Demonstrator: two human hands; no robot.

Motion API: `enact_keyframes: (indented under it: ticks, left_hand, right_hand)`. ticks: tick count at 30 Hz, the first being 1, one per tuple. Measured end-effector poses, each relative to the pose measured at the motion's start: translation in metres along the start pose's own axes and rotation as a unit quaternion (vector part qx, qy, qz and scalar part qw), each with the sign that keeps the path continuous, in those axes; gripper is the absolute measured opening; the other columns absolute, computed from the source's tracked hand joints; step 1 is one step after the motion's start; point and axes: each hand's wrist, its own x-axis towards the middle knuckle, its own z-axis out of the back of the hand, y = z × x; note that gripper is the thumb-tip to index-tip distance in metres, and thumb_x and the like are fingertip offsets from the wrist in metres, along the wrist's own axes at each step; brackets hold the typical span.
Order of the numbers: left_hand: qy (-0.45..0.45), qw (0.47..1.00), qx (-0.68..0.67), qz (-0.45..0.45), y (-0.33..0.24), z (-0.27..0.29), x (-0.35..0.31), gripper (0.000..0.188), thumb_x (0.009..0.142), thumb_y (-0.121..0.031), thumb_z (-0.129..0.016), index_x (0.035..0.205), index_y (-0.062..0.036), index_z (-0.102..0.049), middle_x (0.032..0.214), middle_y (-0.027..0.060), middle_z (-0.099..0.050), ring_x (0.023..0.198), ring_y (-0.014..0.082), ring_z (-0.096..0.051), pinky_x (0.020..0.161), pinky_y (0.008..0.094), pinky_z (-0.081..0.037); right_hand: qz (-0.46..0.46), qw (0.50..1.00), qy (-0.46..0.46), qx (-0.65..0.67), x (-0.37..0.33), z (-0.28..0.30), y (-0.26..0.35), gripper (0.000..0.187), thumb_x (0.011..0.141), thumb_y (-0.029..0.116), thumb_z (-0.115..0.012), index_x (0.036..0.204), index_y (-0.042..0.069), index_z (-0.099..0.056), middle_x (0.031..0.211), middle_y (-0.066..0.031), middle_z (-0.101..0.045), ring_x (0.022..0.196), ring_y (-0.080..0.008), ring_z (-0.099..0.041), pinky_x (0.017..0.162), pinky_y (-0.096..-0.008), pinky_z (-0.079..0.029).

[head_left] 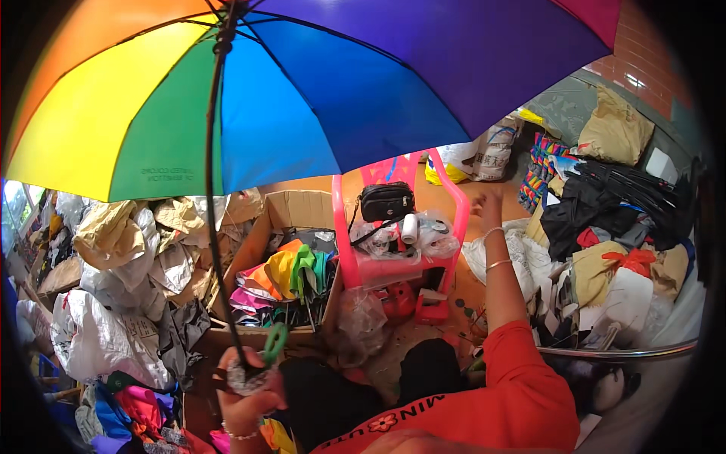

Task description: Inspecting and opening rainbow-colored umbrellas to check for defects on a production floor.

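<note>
Umbrella (276,98): open, rainbow panels, underside toward us; dark shaft (212,151) slants down to our L hand (246,401). Canopy runs off top edge of view.
L fingers: wrapped round the handle at the shaft's low end, gripping it; green loop (276,342) stands just beside.
R hand (488,206): raised, arm stretched fwd, seen below the purple panel; fingers partly bent, we can't tell if they hold anything.
R arm: red sleeve (514,356), bracelets (494,230) at wrist & lower arm.
Pink chair (344,234): in front of us, w/ black bag (386,202), white roll (409,227) & clear plastic bags (439,236) on it.
Cardboard box (302,206): L of chair, bright folded cloth (281,272) inside.
L pile: crumpled paper & plastic sacks (110,234), plus colored cloth (144,408) nearer us.
R pile: black cloth (597,204), brown bag (616,125) behind, red ribbon (631,262) nearer; curved metal rail (628,354) on our side.
</note>
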Motion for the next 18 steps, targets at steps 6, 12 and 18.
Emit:
enact_keyframes:
  ticks: [6, 12, 18]
  left_hand:
    - [0.031, 0.999, 0.023, -0.011, -0.033, 0.003, 0.001, 0.048, 0.057, 0.011, -0.062, 0.099, -0.0004, -0.044, 0.060, 0.0130, -0.054, 0.042, 0.0195, -0.051, 0.038, 0.0214, -0.035]
    - [0.010, 0.997, 0.060, 0.043, -0.007, -0.035, 0.013, 0.051, 0.058, 0.009, -0.066, 0.104, -0.0010, -0.046, 0.066, 0.0122, -0.057, 0.046, 0.0165, -0.053, 0.041, 0.0194, -0.036]
    - [0.078, 0.987, 0.081, 0.118, 0.039, -0.086, 0.039, 0.042, 0.072, 0.008, -0.065, 0.109, -0.0030, -0.047, 0.083, 0.0068, -0.059, 0.060, 0.0103, -0.055, 0.054, 0.0176, -0.043]
  right_hand:
    - [-0.050, 0.990, -0.115, 0.060, -0.023, 0.038, -0.025, 0.016, 0.074, 0.012, -0.047, 0.086, 0.016, -0.037, 0.064, -0.0015, -0.041, 0.045, -0.0105, -0.041, 0.034, -0.0224, -0.027]
    - [-0.060, 0.973, 0.218, 0.037, -0.107, -0.105, 0.016, 0.009, 0.086, 0.019, -0.046, 0.093, 0.017, -0.041, 0.074, -0.0016, -0.048, 0.053, -0.0123, -0.047, 0.039, -0.0212, -0.032]
    - [0.025, 0.858, 0.451, 0.245, -0.173, -0.206, 0.086, 0.026, 0.086, 0.016, -0.053, 0.098, 0.018, -0.030, 0.103, -0.0131, -0.047, 0.075, -0.0227, -0.054, 0.047, -0.0290, -0.049]
